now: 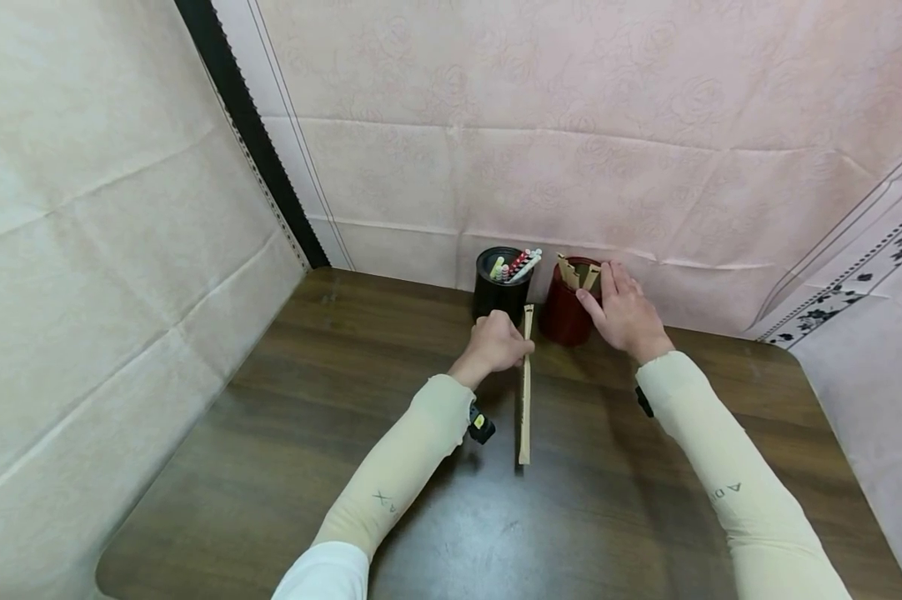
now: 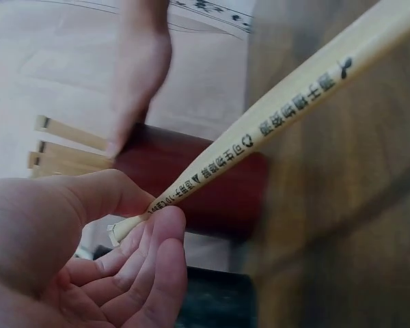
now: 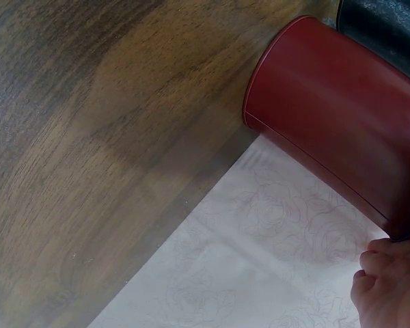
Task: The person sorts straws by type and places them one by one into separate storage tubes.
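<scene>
My left hand (image 1: 493,342) pinches a long paper-wrapped straw (image 1: 526,400) near its far end, between thumb and fingers. Dark printed characters run along the tan wrapper, as the left wrist view shows. Just right of the straw stands a dark red cup (image 1: 566,321), upright by the back wall, with several tan wrapped sticks (image 2: 72,158) poking out of its mouth. My right hand (image 1: 628,315) holds that cup at the rim, thumb on the near side and fingers on the right. In the right wrist view, bent fingers (image 3: 383,266) show at the cup's rim.
Left of the red cup stands a black cup (image 1: 488,304), holding several slim sticks in red, green and white. A pale patterned cloth (image 1: 571,192) hangs behind the brown wooden table (image 1: 286,433). Another cloth covers the left side.
</scene>
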`<state>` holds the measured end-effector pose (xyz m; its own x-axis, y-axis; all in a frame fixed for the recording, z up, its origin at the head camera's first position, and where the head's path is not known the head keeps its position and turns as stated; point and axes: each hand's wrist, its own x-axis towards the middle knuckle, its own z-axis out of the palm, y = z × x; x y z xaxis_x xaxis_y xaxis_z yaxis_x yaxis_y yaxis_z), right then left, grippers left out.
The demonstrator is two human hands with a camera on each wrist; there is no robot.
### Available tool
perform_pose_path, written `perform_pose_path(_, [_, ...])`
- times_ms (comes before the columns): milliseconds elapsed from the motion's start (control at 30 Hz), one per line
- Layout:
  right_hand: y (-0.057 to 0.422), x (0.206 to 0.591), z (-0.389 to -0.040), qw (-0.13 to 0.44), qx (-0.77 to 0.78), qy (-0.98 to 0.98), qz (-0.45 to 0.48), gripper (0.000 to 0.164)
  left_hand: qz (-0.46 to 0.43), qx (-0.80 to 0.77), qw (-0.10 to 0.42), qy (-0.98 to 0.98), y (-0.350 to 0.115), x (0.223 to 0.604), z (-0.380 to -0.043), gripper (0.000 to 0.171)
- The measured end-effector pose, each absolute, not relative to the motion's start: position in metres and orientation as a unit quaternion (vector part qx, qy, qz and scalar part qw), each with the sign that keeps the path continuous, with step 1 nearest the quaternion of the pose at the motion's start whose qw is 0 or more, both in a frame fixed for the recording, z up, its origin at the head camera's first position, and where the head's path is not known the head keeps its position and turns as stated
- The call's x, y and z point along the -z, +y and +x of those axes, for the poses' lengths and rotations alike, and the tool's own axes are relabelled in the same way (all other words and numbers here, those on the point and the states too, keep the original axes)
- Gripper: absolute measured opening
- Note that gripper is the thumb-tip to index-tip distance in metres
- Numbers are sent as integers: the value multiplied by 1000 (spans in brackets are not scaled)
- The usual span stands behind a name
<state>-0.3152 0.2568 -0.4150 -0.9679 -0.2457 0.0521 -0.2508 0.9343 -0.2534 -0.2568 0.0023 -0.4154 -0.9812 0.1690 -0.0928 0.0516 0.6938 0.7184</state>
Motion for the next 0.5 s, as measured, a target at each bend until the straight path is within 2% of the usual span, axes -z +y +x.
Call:
perform_pose_path(200, [257,416,-315,10,-131,-984,124,97,88,-380,36,920,-2,393,-258,24])
perform_pose_path(500, [256,415,-315,14,-130,-983,127,96,117,-397,-61,908,-15,355,-266,18])
